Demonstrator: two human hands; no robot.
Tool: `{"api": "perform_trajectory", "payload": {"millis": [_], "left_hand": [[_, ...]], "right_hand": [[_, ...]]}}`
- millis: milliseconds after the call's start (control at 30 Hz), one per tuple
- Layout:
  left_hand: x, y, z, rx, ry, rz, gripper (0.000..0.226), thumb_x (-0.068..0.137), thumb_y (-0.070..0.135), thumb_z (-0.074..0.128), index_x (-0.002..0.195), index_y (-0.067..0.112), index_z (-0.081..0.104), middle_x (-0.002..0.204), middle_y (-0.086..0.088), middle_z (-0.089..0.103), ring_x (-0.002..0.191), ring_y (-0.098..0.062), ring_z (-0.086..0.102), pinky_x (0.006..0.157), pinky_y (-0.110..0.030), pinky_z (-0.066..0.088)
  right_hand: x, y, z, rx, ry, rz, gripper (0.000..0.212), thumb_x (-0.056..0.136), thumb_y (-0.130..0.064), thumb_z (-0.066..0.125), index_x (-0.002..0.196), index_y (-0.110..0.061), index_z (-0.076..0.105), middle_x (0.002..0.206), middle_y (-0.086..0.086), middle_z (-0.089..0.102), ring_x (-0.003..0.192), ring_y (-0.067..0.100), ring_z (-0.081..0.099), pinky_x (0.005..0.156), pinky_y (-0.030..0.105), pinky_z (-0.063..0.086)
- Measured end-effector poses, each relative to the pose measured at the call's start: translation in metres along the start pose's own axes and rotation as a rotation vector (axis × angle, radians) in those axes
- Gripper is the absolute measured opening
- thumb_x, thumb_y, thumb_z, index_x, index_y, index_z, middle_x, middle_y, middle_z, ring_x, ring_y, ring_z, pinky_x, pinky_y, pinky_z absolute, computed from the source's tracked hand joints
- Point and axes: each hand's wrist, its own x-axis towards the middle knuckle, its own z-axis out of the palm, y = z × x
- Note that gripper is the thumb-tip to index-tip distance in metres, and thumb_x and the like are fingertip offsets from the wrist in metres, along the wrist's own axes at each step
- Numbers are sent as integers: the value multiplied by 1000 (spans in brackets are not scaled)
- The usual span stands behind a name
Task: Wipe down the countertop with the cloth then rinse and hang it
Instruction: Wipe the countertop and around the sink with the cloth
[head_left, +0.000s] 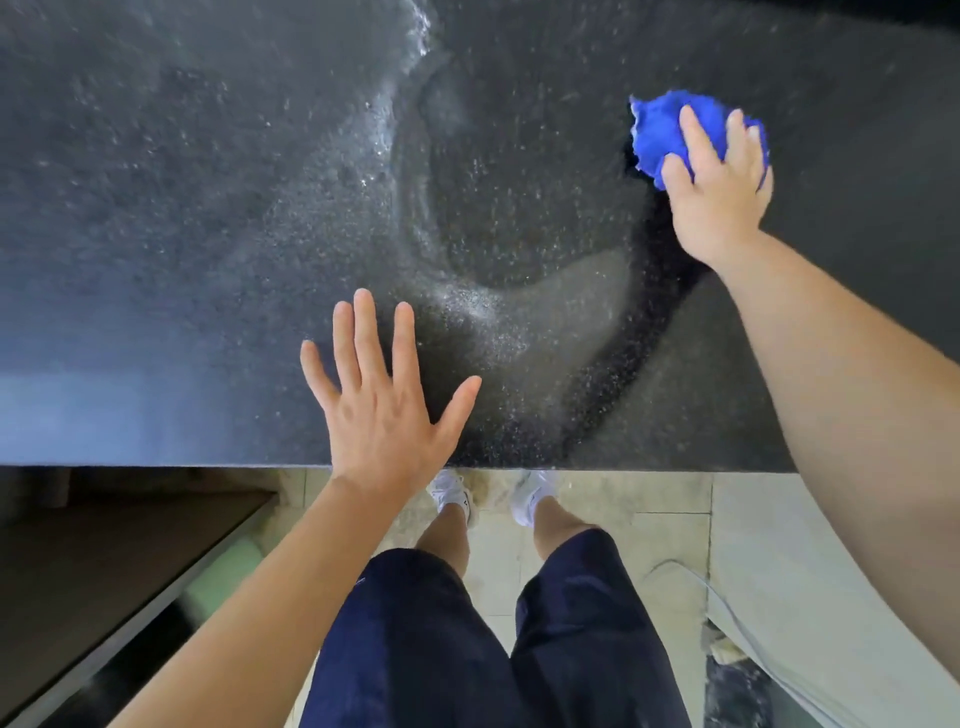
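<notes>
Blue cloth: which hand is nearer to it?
Right. The right hand grips the bunched blue cloth on the countertop, fingers over it. The left hand lies flat near the front edge, apart from the cloth, to its left.

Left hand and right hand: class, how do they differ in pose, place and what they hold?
The left hand lies flat, fingers spread; the right hand curls over a bunched blue cloth.
The left hand holds nothing; the right hand grips the blue cloth.
The left hand is near the front edge of the countertop; the right hand is farther back.
Shared: both are bare and on the dark countertop.
</notes>
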Motion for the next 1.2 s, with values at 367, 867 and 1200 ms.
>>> {"api": "perform_trajectory", "payload": {"millis": [367, 867, 1200], "left_hand": [[-1, 5, 17, -26, 32, -94, 90, 92, 74, 31, 155, 11, 19, 163, -19, 11, 152, -35, 4, 117, -64, 7], [-1, 8, 19, -18, 86, -115, 88, 90, 76, 32, 154, 17, 21, 162, -14, 14, 151, -32, 8, 118, -61, 5], [-1, 10, 16, -6, 81, -124, 86, 90, 75, 33, 154, 19, 20, 163, -13, 14, 151, -31, 8, 119, -61, 5]], "right_hand": [[-170, 35, 40, -61, -75, -479, 48, 104, -42, 34, 152, -34, 36, 166, 9, 12, 153, 31, 10, 121, 52, 5], [-111, -27, 43, -60, -26, -535, 49, 105, -40, 30, 153, -35, 33, 166, 11, 12, 153, 33, 8, 121, 56, 4], [-162, 53, 31, -118, -179, -930, 48, 103, -46, 37, 150, -34, 41, 164, 10, 20, 151, 31, 17, 121, 54, 11]]}}
